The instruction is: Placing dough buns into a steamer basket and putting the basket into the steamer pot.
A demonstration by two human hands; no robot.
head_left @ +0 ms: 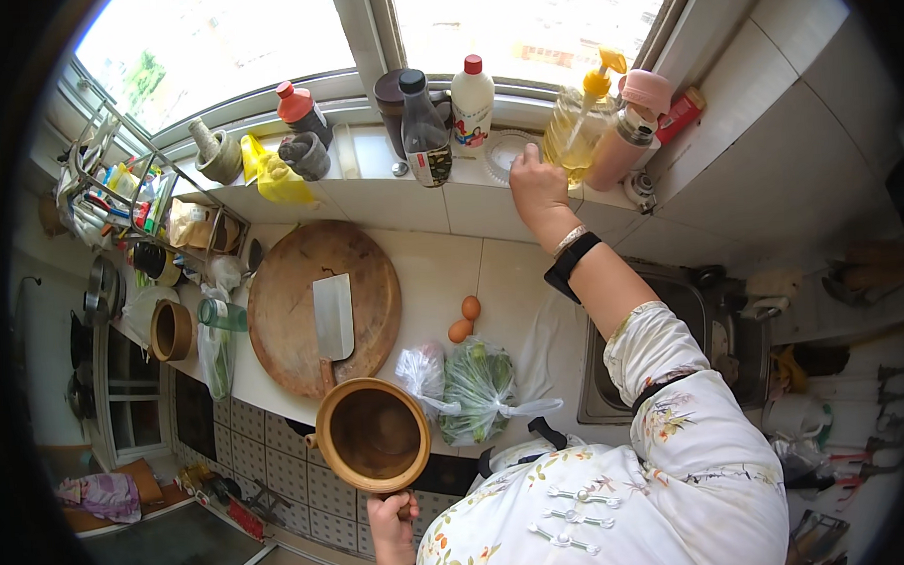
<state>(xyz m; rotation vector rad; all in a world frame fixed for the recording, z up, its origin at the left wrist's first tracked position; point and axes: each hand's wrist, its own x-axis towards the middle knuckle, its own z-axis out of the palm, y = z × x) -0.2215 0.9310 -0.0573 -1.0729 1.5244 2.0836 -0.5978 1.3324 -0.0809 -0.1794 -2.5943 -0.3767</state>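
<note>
My left hand is wrapped round the handle of a brown clay pot, whose open mouth faces up beyond the counter's front edge. My right hand reaches over to the windowsill with its fingers curled closed. It is at the rim of a small clear glass dish and beside a pump bottle of yellow liquid. Whatever its fingertips hold is hidden. A cleaver lies on a round wooden chopping board. Two brown eggs sit near a plastic bag of green vegetables.
Along the sill stand a dark-capped bottle, a white bottle with a red cap, a pink flask and a stone mortar. A metal sink lies under my right arm. At left are a brown pot and a wire rack.
</note>
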